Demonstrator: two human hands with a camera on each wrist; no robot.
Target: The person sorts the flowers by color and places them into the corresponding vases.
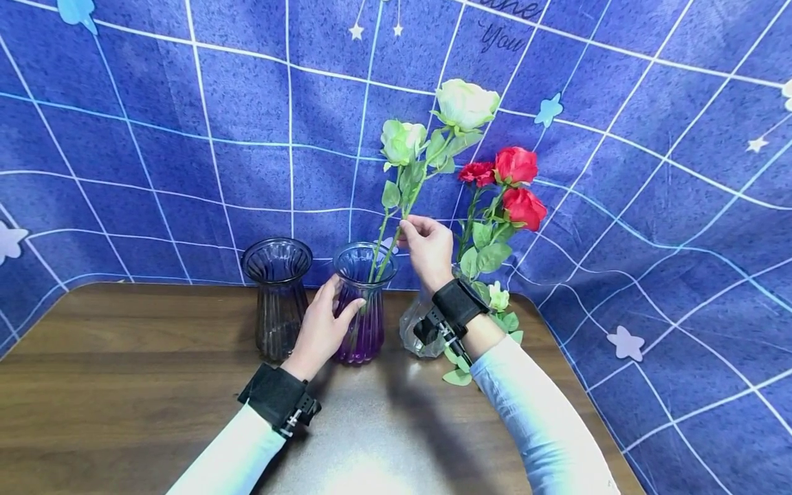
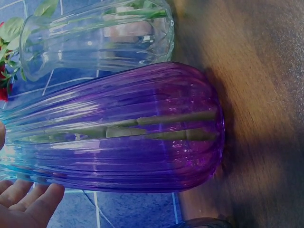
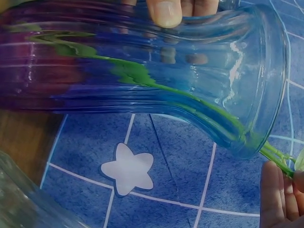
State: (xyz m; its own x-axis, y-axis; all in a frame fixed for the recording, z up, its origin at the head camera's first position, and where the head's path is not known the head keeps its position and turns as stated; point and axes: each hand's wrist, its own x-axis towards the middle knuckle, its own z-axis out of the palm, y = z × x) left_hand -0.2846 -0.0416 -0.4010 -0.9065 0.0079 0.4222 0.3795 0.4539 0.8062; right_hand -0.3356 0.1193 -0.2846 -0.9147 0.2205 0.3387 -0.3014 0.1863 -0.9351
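Observation:
A ribbed glass vase [image 1: 360, 337], blue at the top and purple below, stands upright on the table. My left hand [image 1: 324, 323] grips its neck, thumb in front and fingers round the left side. Just above the rim, my right hand [image 1: 428, 249] pinches the green stem of artificial white roses, one large bloom [image 1: 467, 104] and a smaller one [image 1: 402, 141]. Through the glass in the left wrist view, the stems [image 2: 180, 135] reach down near the vase's base. In the right wrist view the stems [image 3: 276, 156] lean against the rim beside my right fingers.
To the left stands a dark grey glass vase [image 1: 272, 316]. A clear glass vase [image 1: 413, 330] on the right sits partly behind my right wrist, with red flowers [image 1: 516, 165] above it. Another pale bloom [image 1: 498, 297] with leaves lies at the table's right edge. A blue patterned cloth [image 1: 247, 137] hangs behind.

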